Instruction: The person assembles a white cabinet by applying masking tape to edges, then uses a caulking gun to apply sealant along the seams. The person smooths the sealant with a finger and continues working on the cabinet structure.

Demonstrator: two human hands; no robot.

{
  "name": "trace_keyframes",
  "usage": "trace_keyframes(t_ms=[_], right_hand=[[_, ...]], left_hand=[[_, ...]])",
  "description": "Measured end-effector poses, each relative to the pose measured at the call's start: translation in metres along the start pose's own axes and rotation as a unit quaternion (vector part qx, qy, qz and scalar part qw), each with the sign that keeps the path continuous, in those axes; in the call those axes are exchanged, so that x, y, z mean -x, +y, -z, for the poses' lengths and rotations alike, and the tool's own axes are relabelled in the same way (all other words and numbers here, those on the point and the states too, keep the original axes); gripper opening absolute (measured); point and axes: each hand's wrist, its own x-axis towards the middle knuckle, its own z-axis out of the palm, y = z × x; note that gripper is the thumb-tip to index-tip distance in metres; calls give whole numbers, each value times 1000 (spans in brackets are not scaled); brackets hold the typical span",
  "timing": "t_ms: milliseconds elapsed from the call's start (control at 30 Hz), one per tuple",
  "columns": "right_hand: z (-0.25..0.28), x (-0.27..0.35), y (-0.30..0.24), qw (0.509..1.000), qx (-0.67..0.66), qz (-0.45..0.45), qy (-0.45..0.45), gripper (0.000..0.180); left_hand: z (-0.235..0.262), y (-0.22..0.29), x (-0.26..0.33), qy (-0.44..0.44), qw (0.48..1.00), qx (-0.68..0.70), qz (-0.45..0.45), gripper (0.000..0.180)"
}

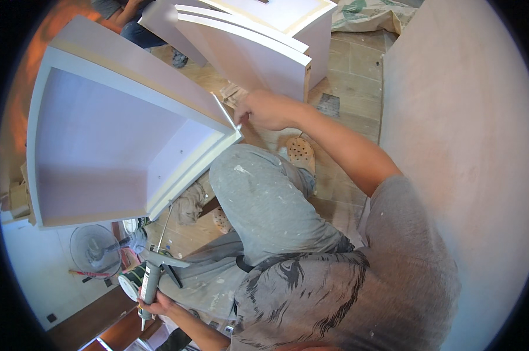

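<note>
A white open-fronted cabinet box (112,134) lies tilted in front of me, its opening facing the camera. My right hand (267,109) reaches out to its front right corner with the fingers curled against the rim; the back of the hand hides the fingertips. Low at the left, my left hand (156,305) grips a grey caulking gun (150,275), whose thin rod points up toward the box. My knee in grey paint-spotted trousers (264,199) sits between the two hands.
More white panels (247,55) and another white cabinet (288,14) stand behind the box. Another person's legs (133,26) show at the top left. A big plywood sheet (463,146) fills the right. A floor fan (95,248) and perforated clogs (302,153) rest on the tiled floor.
</note>
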Motion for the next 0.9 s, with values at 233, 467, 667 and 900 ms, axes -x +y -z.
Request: trace_keyframes(t_ms=[233, 467, 667, 900], right_hand=[[2, 12, -2, 990, -96, -40, 97, 31], [-13, 9, 14, 971, -172, -52, 159, 38], [-35, 2, 29, 961, -222, -55, 154, 40], [-62, -7, 26, 918, -345, -55, 190, 66]], left_hand=[[-2, 2, 1, -1, 1000, -4, -7, 45], [-3, 1, 1, -4, 1000, 7, -7, 45], [3, 3, 3, -14, 1000, 17, -5, 43], [-10, 1, 11, 3, 1000, 21, -3, 42]])
